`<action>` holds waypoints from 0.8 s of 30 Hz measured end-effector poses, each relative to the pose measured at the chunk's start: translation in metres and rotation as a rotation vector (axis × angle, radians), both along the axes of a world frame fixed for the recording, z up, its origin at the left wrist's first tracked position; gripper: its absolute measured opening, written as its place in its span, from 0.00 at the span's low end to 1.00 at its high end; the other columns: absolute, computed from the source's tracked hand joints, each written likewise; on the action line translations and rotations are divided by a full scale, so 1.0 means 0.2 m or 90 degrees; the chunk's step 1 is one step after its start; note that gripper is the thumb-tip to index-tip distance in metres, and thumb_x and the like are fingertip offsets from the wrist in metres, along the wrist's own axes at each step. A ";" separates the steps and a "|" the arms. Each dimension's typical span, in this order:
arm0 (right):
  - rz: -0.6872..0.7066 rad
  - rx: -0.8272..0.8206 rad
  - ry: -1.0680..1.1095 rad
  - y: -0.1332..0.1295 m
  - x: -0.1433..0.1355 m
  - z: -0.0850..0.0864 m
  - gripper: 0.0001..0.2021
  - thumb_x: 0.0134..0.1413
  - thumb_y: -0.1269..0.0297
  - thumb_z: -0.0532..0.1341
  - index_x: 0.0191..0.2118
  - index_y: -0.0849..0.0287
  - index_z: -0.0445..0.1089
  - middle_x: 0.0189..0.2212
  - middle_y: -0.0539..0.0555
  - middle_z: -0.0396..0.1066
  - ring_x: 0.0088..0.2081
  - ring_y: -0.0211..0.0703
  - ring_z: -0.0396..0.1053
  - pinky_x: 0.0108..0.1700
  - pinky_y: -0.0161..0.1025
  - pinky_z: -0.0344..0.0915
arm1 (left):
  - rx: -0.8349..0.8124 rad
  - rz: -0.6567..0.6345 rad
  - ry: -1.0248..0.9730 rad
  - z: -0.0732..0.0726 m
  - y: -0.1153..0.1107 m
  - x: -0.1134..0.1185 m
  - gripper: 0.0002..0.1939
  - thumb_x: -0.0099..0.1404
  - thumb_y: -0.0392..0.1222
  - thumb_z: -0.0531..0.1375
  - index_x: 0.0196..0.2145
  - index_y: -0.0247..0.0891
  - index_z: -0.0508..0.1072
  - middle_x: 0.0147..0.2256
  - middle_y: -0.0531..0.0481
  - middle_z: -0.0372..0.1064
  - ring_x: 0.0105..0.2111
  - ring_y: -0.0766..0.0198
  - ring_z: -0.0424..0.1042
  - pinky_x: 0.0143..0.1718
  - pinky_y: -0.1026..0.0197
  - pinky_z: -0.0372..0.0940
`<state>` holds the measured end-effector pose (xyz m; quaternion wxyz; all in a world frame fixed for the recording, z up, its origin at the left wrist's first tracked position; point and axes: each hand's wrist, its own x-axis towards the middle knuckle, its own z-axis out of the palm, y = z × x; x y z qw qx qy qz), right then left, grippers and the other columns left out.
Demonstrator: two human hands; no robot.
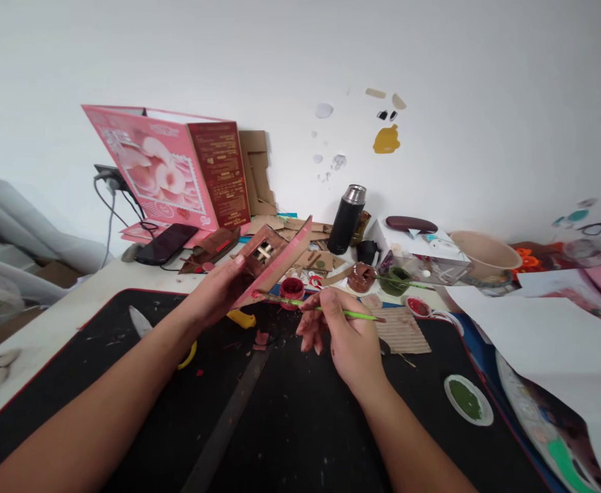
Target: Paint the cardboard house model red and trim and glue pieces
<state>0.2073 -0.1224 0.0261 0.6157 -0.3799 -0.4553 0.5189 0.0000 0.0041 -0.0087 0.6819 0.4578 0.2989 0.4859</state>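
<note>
My left hand (221, 287) is closed around a small model house (265, 255) with brown walls and a latticed window. Its pinkish-red roof panel (279, 263) is tilted toward my right side. In my right hand (344, 329) a paintbrush (351, 314) with a bright green handle is pinched between thumb and fingers. The brush's bristles, at the left, touch the lower edge of the roof panel. Just behind the brush stands an open pot of red paint (292, 291). Paint stains show on my right fingers.
A pot of brown paint (362, 276) and one of green paint (395, 281) stand behind my right hand. Corrugated cardboard (403, 330), a green-filled lid (469, 400), scissors (140, 322) and a steel ruler (228, 424) lie on the black mat. Behind are a thermos (346, 222), phone (166, 244) and pink box (161, 168).
</note>
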 end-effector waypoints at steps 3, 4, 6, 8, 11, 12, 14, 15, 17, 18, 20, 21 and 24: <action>0.008 -0.002 -0.007 -0.01 -0.01 -0.01 0.28 0.66 0.34 0.68 0.36 0.59 0.78 0.22 0.53 0.79 0.16 0.37 0.73 0.17 0.28 0.57 | -0.001 -0.034 -0.006 -0.01 0.01 -0.01 0.30 0.61 0.64 0.74 0.51 0.39 0.84 0.48 0.39 0.85 0.59 0.37 0.79 0.61 0.44 0.73; 0.003 0.001 -0.007 -0.01 -0.01 -0.01 0.28 0.65 0.34 0.69 0.36 0.59 0.79 0.21 0.53 0.79 0.15 0.37 0.73 0.17 0.27 0.57 | 0.002 -0.035 -0.007 -0.01 0.01 -0.01 0.30 0.61 0.65 0.74 0.51 0.39 0.84 0.48 0.39 0.85 0.59 0.38 0.79 0.61 0.44 0.73; -0.019 0.008 -0.005 -0.01 0.00 0.00 0.27 0.65 0.34 0.69 0.35 0.59 0.79 0.22 0.53 0.79 0.16 0.37 0.74 0.17 0.28 0.58 | 0.006 -0.032 -0.008 -0.01 0.02 -0.01 0.30 0.61 0.65 0.75 0.50 0.39 0.84 0.49 0.39 0.85 0.58 0.38 0.79 0.61 0.45 0.73; -0.041 0.014 -0.002 0.00 0.01 0.01 0.27 0.64 0.34 0.69 0.35 0.58 0.79 0.22 0.53 0.80 0.17 0.38 0.75 0.17 0.28 0.60 | 0.009 -0.027 -0.008 -0.01 0.02 -0.01 0.30 0.61 0.64 0.75 0.50 0.39 0.84 0.50 0.38 0.85 0.58 0.39 0.79 0.60 0.45 0.73; -0.046 0.014 0.005 0.00 0.02 0.01 0.27 0.64 0.34 0.70 0.35 0.58 0.79 0.23 0.54 0.80 0.17 0.39 0.76 0.16 0.28 0.59 | 0.006 -0.025 -0.005 -0.01 0.02 -0.01 0.30 0.62 0.64 0.74 0.51 0.39 0.84 0.51 0.38 0.85 0.58 0.39 0.79 0.60 0.45 0.74; -0.039 0.011 0.009 0.00 0.01 0.01 0.27 0.64 0.35 0.70 0.35 0.58 0.79 0.23 0.54 0.80 0.17 0.39 0.75 0.16 0.28 0.58 | 0.002 -0.024 -0.004 -0.01 0.01 -0.01 0.30 0.62 0.64 0.75 0.51 0.39 0.84 0.50 0.38 0.85 0.58 0.39 0.80 0.59 0.45 0.74; -0.012 0.001 0.011 0.00 0.00 0.00 0.27 0.65 0.35 0.69 0.35 0.58 0.79 0.22 0.53 0.80 0.17 0.38 0.75 0.16 0.27 0.57 | -0.005 -0.024 -0.005 -0.01 0.01 -0.01 0.30 0.60 0.64 0.76 0.50 0.39 0.84 0.48 0.39 0.86 0.58 0.38 0.80 0.59 0.46 0.75; 0.006 -0.004 0.010 0.00 -0.01 -0.01 0.27 0.65 0.34 0.69 0.35 0.58 0.79 0.22 0.53 0.79 0.16 0.37 0.74 0.17 0.27 0.57 | -0.006 -0.025 -0.007 -0.01 0.01 -0.01 0.30 0.59 0.64 0.76 0.49 0.38 0.84 0.47 0.39 0.86 0.57 0.38 0.81 0.59 0.45 0.75; 0.045 -0.015 0.013 -0.01 -0.03 -0.02 0.28 0.64 0.33 0.69 0.34 0.58 0.78 0.20 0.51 0.78 0.15 0.37 0.73 0.16 0.27 0.57 | -0.011 -0.023 -0.016 -0.01 0.02 -0.02 0.31 0.59 0.64 0.77 0.48 0.37 0.84 0.45 0.40 0.87 0.56 0.39 0.82 0.59 0.45 0.76; 0.066 -0.019 0.018 0.00 -0.04 -0.03 0.29 0.63 0.32 0.69 0.33 0.58 0.78 0.19 0.51 0.77 0.15 0.37 0.73 0.16 0.27 0.56 | -0.014 -0.023 -0.022 -0.01 0.02 -0.02 0.31 0.60 0.65 0.76 0.49 0.37 0.84 0.45 0.40 0.87 0.56 0.39 0.82 0.60 0.45 0.76; 0.081 -0.026 0.033 0.01 -0.05 -0.05 0.31 0.62 0.30 0.69 0.32 0.58 0.77 0.17 0.50 0.75 0.15 0.39 0.73 0.15 0.27 0.57 | -0.028 0.018 -0.045 -0.01 0.04 -0.04 0.31 0.60 0.65 0.76 0.51 0.39 0.83 0.44 0.43 0.88 0.56 0.41 0.83 0.59 0.45 0.77; 0.066 -0.022 0.039 0.03 -0.05 -0.06 0.30 0.61 0.30 0.69 0.32 0.58 0.77 0.17 0.50 0.74 0.14 0.38 0.72 0.15 0.28 0.57 | -0.029 0.034 -0.059 0.00 0.05 -0.04 0.31 0.61 0.63 0.76 0.52 0.40 0.83 0.45 0.45 0.88 0.57 0.42 0.83 0.60 0.46 0.77; -0.054 0.003 0.059 0.08 -0.01 -0.08 0.31 0.62 0.31 0.69 0.30 0.58 0.76 0.15 0.48 0.71 0.12 0.36 0.67 0.14 0.28 0.57 | -0.017 0.062 -0.119 0.01 0.08 -0.06 0.29 0.63 0.59 0.76 0.55 0.42 0.80 0.45 0.48 0.88 0.58 0.45 0.82 0.63 0.46 0.76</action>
